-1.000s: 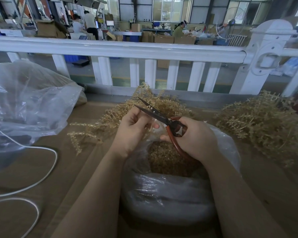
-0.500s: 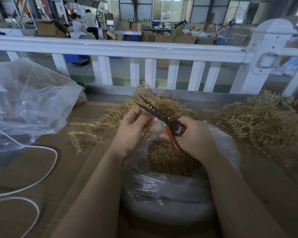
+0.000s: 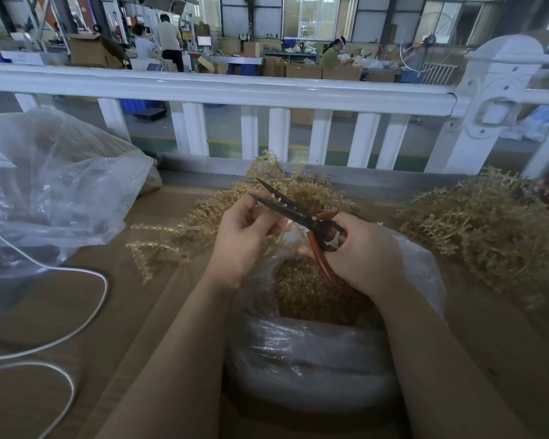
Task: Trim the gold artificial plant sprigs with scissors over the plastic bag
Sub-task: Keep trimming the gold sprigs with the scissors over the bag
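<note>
Scissors with red handles (image 3: pixel 301 217) sit in the right hand's (image 3: pixel 362 248) grip, dark blades parted, while the left hand (image 3: pixel 241 236) pinches a gold plastic sprig (image 3: pixel 276 228) just above the clear plastic bag (image 3: pixel 314 353) of gold trimmings.

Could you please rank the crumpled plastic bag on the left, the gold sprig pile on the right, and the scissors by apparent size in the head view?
1. crumpled plastic bag, though it runs off the frame's edge.
2. gold sprig pile, perhaps close to the bag in spread.
3. scissors, clearly smallest, held by the right hand.
</note>
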`<act>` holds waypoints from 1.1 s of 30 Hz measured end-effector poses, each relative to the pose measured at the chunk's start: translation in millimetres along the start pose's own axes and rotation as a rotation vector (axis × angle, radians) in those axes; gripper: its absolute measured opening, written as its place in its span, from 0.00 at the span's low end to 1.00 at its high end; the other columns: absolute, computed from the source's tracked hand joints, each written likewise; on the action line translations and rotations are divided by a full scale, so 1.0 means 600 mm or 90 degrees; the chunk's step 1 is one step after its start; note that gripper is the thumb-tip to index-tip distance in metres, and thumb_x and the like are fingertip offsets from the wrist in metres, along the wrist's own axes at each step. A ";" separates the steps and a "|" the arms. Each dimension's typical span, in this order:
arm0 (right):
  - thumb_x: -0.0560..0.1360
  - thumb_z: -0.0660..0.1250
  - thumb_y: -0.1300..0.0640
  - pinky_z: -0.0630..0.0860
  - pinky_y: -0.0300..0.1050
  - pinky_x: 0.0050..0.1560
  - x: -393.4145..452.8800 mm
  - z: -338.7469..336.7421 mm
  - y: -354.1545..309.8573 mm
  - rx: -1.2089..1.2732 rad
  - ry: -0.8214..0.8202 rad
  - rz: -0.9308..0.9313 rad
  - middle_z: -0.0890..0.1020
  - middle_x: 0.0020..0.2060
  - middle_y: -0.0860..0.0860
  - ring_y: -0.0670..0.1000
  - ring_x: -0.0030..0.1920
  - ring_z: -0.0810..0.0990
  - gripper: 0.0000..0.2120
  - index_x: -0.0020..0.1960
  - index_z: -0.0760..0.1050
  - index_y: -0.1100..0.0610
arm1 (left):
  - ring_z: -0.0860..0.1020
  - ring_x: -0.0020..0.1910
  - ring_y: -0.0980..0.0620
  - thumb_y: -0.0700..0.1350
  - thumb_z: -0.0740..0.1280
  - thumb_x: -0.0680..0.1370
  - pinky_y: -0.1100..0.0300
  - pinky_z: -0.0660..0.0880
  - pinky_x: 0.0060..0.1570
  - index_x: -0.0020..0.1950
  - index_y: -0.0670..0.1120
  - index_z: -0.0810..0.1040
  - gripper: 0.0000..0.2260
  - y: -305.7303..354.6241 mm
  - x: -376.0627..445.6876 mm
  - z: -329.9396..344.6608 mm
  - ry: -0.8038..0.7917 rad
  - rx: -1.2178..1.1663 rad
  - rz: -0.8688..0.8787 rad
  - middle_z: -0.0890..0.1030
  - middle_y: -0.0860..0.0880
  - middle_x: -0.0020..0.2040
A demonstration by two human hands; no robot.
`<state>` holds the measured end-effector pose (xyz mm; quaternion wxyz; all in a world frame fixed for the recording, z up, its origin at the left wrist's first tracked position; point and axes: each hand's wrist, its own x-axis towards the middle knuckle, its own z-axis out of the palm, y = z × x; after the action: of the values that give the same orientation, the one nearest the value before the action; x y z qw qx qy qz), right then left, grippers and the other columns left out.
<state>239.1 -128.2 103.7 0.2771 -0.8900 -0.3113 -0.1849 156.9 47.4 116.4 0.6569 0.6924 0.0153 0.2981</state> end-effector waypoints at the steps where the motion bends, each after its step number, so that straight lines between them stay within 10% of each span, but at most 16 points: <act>1: 0.67 0.67 0.26 0.67 0.30 0.34 0.000 -0.001 0.000 0.000 -0.003 -0.001 0.79 0.38 0.35 0.40 0.37 0.76 0.25 0.54 0.78 0.41 | 0.79 0.35 0.54 0.35 0.64 0.81 0.63 0.75 0.40 0.52 0.34 0.78 0.05 -0.001 0.000 -0.001 0.005 -0.005 -0.001 0.81 0.47 0.36; 23: 0.69 0.61 0.30 0.82 0.47 0.41 -0.004 -0.007 -0.006 0.089 0.001 0.000 0.83 0.38 0.41 0.44 0.39 0.82 0.23 0.53 0.80 0.43 | 0.79 0.36 0.58 0.37 0.64 0.81 0.69 0.73 0.39 0.45 0.46 0.81 0.09 -0.001 -0.001 0.002 -0.023 -0.012 0.007 0.82 0.52 0.34; 33: 0.73 0.71 0.38 0.79 0.43 0.39 -0.003 -0.005 -0.005 0.100 -0.003 0.013 0.82 0.37 0.40 0.41 0.38 0.80 0.15 0.56 0.81 0.44 | 0.78 0.34 0.54 0.36 0.61 0.82 0.63 0.75 0.40 0.48 0.34 0.77 0.07 -0.002 -0.003 0.006 -0.040 -0.025 0.031 0.81 0.48 0.33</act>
<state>235.2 -128.8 106.1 0.3469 -0.8692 -0.3164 -0.1549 157.5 43.5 114.9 0.6633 0.6884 -0.0279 0.2923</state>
